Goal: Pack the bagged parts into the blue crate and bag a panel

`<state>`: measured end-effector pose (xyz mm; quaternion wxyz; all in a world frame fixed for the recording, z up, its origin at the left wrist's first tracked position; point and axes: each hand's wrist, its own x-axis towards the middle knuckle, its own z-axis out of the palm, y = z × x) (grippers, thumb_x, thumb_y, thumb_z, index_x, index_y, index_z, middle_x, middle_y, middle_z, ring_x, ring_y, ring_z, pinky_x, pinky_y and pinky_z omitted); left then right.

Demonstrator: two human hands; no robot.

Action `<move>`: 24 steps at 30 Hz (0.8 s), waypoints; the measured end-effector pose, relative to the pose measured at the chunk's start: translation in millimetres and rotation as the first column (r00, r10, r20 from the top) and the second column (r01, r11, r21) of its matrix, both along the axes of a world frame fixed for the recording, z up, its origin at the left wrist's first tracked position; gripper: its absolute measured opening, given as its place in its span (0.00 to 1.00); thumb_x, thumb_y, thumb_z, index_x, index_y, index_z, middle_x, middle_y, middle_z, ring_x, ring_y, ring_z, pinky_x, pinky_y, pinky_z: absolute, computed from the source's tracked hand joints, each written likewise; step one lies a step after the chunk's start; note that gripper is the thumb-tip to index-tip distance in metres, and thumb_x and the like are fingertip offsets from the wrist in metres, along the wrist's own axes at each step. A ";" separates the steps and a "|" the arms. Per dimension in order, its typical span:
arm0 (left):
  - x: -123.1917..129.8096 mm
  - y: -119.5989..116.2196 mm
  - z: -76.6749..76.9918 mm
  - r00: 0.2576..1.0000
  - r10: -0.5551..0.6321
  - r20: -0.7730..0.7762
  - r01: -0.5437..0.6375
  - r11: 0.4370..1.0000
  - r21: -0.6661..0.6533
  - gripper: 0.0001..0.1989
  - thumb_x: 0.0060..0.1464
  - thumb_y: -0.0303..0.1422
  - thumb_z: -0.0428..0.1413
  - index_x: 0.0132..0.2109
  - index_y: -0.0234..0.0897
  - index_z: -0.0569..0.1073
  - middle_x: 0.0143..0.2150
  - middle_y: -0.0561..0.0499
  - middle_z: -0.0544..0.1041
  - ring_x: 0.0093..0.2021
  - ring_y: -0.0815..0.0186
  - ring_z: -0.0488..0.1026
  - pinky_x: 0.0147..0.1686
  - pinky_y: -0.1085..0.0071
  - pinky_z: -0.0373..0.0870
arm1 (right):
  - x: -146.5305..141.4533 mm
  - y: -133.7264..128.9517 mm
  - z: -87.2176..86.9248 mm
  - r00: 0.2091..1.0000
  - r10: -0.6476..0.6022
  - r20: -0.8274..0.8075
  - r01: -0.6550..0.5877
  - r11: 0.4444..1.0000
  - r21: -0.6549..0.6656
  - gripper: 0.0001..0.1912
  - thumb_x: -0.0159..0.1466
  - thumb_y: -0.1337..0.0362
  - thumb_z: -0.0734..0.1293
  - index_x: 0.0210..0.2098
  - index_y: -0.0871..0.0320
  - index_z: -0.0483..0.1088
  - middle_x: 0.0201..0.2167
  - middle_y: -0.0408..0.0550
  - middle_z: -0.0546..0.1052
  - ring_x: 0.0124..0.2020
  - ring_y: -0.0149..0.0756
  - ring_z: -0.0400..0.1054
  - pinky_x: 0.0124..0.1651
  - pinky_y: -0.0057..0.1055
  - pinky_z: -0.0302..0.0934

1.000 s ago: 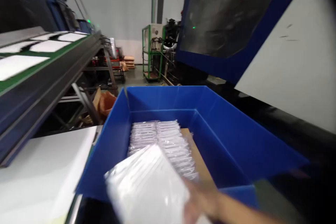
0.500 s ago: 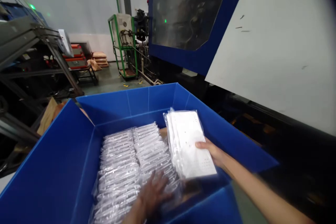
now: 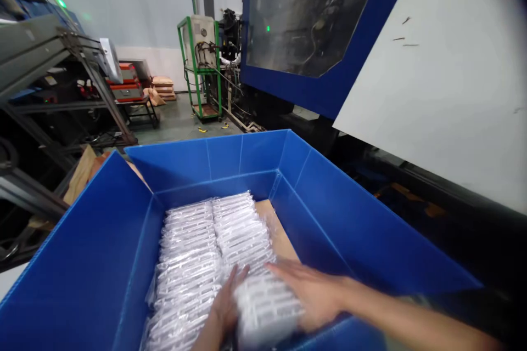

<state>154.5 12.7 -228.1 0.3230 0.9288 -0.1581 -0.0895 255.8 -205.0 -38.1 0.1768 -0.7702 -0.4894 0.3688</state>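
Inside a blue corrugated plastic box (image 3: pixel 206 156), clear-bagged flat white pieces (image 3: pixel 187 269) stand on edge in two packed rows. At the near end of the right row, a blurred bundle of bagged white pieces (image 3: pixel 267 307) lies between my hands. My right hand (image 3: pixel 310 290) is closed around its right side, fingers reaching over the far edge. Along its left side is my left hand (image 3: pixel 224 301), its fingers and thumb pressed to the bundle's far left corner. The undersides of both hands are hidden.
Brown cardboard (image 3: pixel 280 230) shows on the box floor right of the rows. A large blue-and-white machine (image 3: pixel 432 77) stands close on the right. At the left is a metal frame (image 3: pixel 88 88). Further back stand a green rack (image 3: pixel 200 74) and stacked sacks (image 3: pixel 163 88).
My right hand has lowered the bagged pieces from above the box's right side to the row's near end, tipping them onto edge. My left hand has closed in on them.
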 end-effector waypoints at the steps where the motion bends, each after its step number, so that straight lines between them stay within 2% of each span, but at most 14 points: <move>1: 0.3 3.4 -0.9 0.999 -0.046 0.007 0.046 0.999 0.008 0.25 0.49 0.36 0.50 0.57 0.45 0.65 0.60 0.50 0.67 0.63 0.52 0.55 0.63 0.48 0.39 | -4.2 4.0 -10.2 0.997 0.083 -0.004 -0.083 0.996 -0.019 0.60 0.41 0.59 0.73 0.66 0.51 0.36 0.64 0.56 0.52 0.64 0.57 0.46 0.63 0.47 0.42; 3: -0.2 11.2 -3.1 0.990 -0.139 0.034 0.137 0.989 0.046 0.29 0.50 0.32 0.53 0.60 0.52 0.59 0.66 0.57 0.55 0.68 0.59 0.36 0.65 0.50 0.29 | -8.8 9.6 -33.0 0.987 0.162 -0.012 -0.163 0.983 -0.081 0.59 0.40 0.61 0.72 0.65 0.48 0.38 0.61 0.54 0.57 0.62 0.58 0.50 0.62 0.48 0.44; 4: -0.9 15.1 -4.2 0.987 -0.158 0.044 0.155 0.986 0.069 0.28 0.52 0.31 0.52 0.60 0.53 0.58 0.67 0.58 0.51 0.68 0.61 0.31 0.65 0.51 0.26 | -9.3 11.3 -44.8 0.983 0.181 -0.017 -0.182 0.977 -0.115 0.58 0.40 0.61 0.72 0.65 0.48 0.40 0.61 0.54 0.57 0.61 0.58 0.51 0.61 0.48 0.45; 7: -3.5 23.2 -5.9 0.983 -0.176 0.049 0.170 0.979 0.117 0.22 0.55 0.32 0.50 0.56 0.55 0.65 0.68 0.59 0.45 0.67 0.62 0.25 0.64 0.51 0.21 | -7.2 13.1 -77.8 0.974 0.225 -0.009 -0.223 0.960 -0.170 0.55 0.39 0.63 0.71 0.63 0.47 0.45 0.59 0.53 0.59 0.60 0.58 0.52 0.59 0.48 0.48; 10: -4.7 23.3 1.2 0.983 -0.181 0.025 0.176 0.975 0.138 0.17 0.56 0.33 0.49 0.52 0.49 0.70 0.69 0.55 0.45 0.68 0.59 0.28 0.64 0.50 0.25 | -4.4 12.1 -101.7 0.974 0.219 0.064 -0.203 0.959 -0.200 0.54 0.38 0.63 0.71 0.62 0.52 0.47 0.56 0.55 0.60 0.57 0.59 0.55 0.57 0.49 0.51; 12: -5.0 18.9 15.1 0.983 -0.184 -0.001 0.182 0.975 0.131 0.19 0.52 0.34 0.53 0.52 0.44 0.70 0.68 0.49 0.48 0.68 0.54 0.33 0.64 0.49 0.30 | -4.3 12.2 -111.5 0.976 0.195 0.100 -0.170 0.961 -0.216 0.54 0.37 0.63 0.71 0.62 0.55 0.48 0.55 0.57 0.61 0.55 0.59 0.58 0.56 0.48 0.53; 14: -5.6 11.2 36.0 0.994 -0.105 -0.030 0.107 0.992 0.060 0.29 0.44 0.33 0.57 0.56 0.40 0.66 0.67 0.43 0.53 0.68 0.50 0.39 0.64 0.49 0.36 | -6.4 14.2 -117.0 0.977 0.187 0.102 -0.159 0.959 -0.234 0.54 0.37 0.62 0.71 0.62 0.55 0.48 0.55 0.57 0.61 0.55 0.59 0.58 0.57 0.48 0.52; 16: -7.5 0.9 59.1 0.997 0.029 -0.067 -0.032 0.999 -0.034 0.32 0.45 0.33 0.55 0.59 0.37 0.62 0.64 0.41 0.60 0.66 0.51 0.48 0.64 0.54 0.43 | -10.2 17.1 -118.5 0.977 0.182 0.109 -0.150 0.956 -0.250 0.56 0.37 0.60 0.72 0.63 0.57 0.46 0.57 0.59 0.59 0.58 0.61 0.54 0.59 0.49 0.48; 18: -10.8 -10.2 77.2 0.984 0.128 -0.122 -0.141 0.984 -0.106 0.28 0.53 0.35 0.46 0.61 0.37 0.57 0.61 0.43 0.65 0.62 0.57 0.58 0.61 0.62 0.53 | -13.6 17.7 -115.3 0.994 0.086 0.070 -0.067 0.969 -0.236 0.59 0.36 0.58 0.74 0.63 0.59 0.46 0.60 0.60 0.57 0.60 0.61 0.49 0.62 0.48 0.43; 20: -15.0 -20.1 85.3 0.975 0.119 -0.185 -0.147 0.978 -0.146 0.29 0.54 0.41 0.45 0.63 0.43 0.54 0.60 0.48 0.66 0.58 0.61 0.63 0.58 0.67 0.59 | -12.9 12.6 -107.8 0.992 -0.119 -0.053 0.105 0.972 -0.211 0.59 0.33 0.55 0.76 0.62 0.57 0.51 0.62 0.57 0.55 0.63 0.59 0.44 0.64 0.45 0.38; 22: -18.6 -27.6 83.7 0.959 0.095 -0.266 -0.141 0.977 -0.160 0.36 0.48 0.45 0.52 0.63 0.47 0.52 0.62 0.49 0.64 0.59 0.57 0.63 0.58 0.65 0.60 | -6.0 0.8 -98.8 0.929 -0.327 -0.172 0.286 0.931 -0.228 0.56 0.35 0.49 0.75 0.61 0.53 0.55 0.65 0.52 0.50 0.65 0.53 0.39 0.66 0.40 0.34; 24: -20.8 -32.7 77.5 0.933 0.092 -0.347 -0.147 0.980 -0.136 0.41 0.43 0.45 0.56 0.63 0.45 0.53 0.64 0.44 0.60 0.62 0.51 0.58 0.60 0.58 0.56 | 4.9 -14.5 -93.7 0.849 -0.486 -0.206 0.415 0.856 -0.308 0.51 0.45 0.37 0.66 0.63 0.51 0.49 0.67 0.53 0.45 0.66 0.52 0.39 0.64 0.46 0.38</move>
